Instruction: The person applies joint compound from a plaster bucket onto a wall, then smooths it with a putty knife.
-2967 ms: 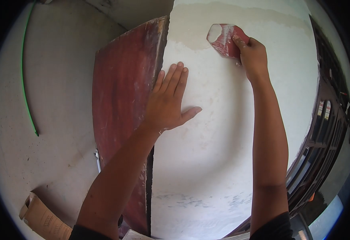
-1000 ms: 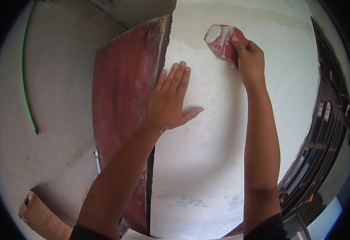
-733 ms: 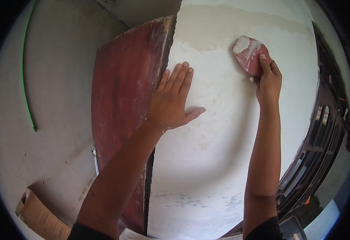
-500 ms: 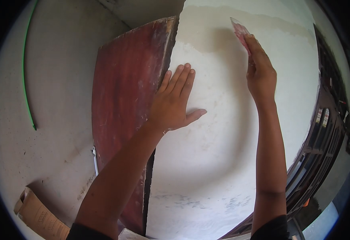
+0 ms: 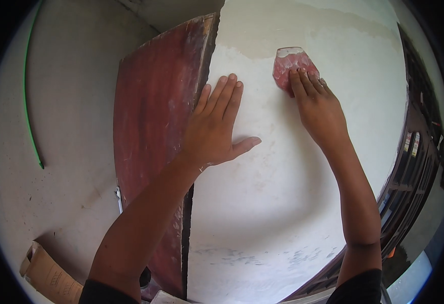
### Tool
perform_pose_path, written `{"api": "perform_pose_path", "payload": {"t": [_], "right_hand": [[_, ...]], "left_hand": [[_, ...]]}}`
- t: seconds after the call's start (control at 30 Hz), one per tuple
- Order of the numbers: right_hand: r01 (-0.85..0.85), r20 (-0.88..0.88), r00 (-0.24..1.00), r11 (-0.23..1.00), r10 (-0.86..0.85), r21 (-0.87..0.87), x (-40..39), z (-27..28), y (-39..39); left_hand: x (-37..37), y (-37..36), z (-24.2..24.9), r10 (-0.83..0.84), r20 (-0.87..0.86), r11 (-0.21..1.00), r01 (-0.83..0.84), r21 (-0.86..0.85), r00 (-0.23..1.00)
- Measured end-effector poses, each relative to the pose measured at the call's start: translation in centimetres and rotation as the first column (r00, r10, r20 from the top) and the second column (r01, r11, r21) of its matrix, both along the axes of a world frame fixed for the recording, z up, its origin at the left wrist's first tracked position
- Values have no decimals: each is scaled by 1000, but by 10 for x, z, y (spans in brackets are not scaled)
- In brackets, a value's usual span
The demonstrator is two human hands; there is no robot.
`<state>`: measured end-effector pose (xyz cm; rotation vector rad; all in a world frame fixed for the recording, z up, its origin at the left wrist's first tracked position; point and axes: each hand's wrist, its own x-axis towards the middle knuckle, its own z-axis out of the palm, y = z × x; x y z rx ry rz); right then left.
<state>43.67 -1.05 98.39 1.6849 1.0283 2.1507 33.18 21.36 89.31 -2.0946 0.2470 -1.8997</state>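
Observation:
My right hand (image 5: 321, 109) grips a red putty scraper (image 5: 289, 68) with a pale, whitish upper edge. Its broad face lies toward me against the white wall surface (image 5: 262, 202), just below a damp-looking beige band (image 5: 262, 38). Fingers rest over the scraper's lower part; the thumb is hidden. Farther left and slightly lower, my left hand (image 5: 214, 121) is flat on the white surface with its fingers stretched and thumb out to the side, holding nothing. Its outer edge is beside the border of a reddish-brown wooden panel (image 5: 153, 106).
A green cord (image 5: 26, 96) hangs along the grey wall (image 5: 75, 126) at left. Below it stands a brown cardboard box (image 5: 54, 273). Dark-framed window grilles (image 5: 409, 177) run down the right side. Dark smudges (image 5: 242, 256) mark the lower white surface.
My right hand has moved left and a little down, turning the scraper from edge-on to broad face toward me. My left hand stays flat in nearly the same place; the view has shifted slightly.

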Motion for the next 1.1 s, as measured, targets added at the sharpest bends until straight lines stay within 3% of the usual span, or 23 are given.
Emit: {"api": "perform_pose_path", "payload": {"t": [0.07,0.2,0.23,0.27,0.3,0.33,0.4,0.43,0.5,0.6,0.63,0.8,0.93,1.0,1.1], "right_hand": [[5,-11,1000,1000,-5,5,-4,-22,-7],[-188,29,982,978,186,87,-15,-41,-19],[-333,-67,936,931,346,151,-22,-39,-21],[-458,-155,855,860,496,225,-31,-35,-26],[-427,-440,583,719,683,549,-62,-26,-21],[-690,-241,457,513,856,511,-47,-13,-14],[-715,-325,75,279,943,641,-45,20,-13],[-714,-326,74,278,942,642,-46,33,-11],[-604,-390,-186,208,902,770,-46,55,-5],[-564,-442,-192,270,876,780,-31,67,5],[-537,-463,-142,324,875,778,-23,69,6],[-449,-411,-119,320,904,834,-10,42,-10],[-401,-309,-253,191,917,896,-2,29,-32],[-427,-233,-352,66,906,902,-5,34,-34],[-448,-274,-290,123,917,886,-11,56,-21]], "left_hand": [[0,-1,0,-4,-1,1000,4,-5,1000],[3,2,0,-18,-25,1000,17,-20,1000],[4,4,0,-16,-18,1000,15,-17,1000],[6,5,-1,-20,-14,1000,20,-13,1000],[6,5,-2,-25,-11,1000,25,-9,1000],[6,4,-1,-26,-9,1000,26,-9,1000],[5,4,-1,-23,-16,1000,23,-16,1000],[4,3,-1,-22,-17,1000,22,-17,1000],[2,0,-1,-10,13,1000,10,-10,1000],[1,0,0,8,-2,1000,-8,-20,1000],[1,0,-1,7,-4,1000,-7,-19,1000],[4,3,-1,-12,-24,1000,11,-20,1000],[4,2,-1,-14,-16,1000,13,-20,1000],[5,3,-1,-19,-22,1000,18,-22,1000],[4,2,-1,-17,-28,1000,17,-22,999]]}}
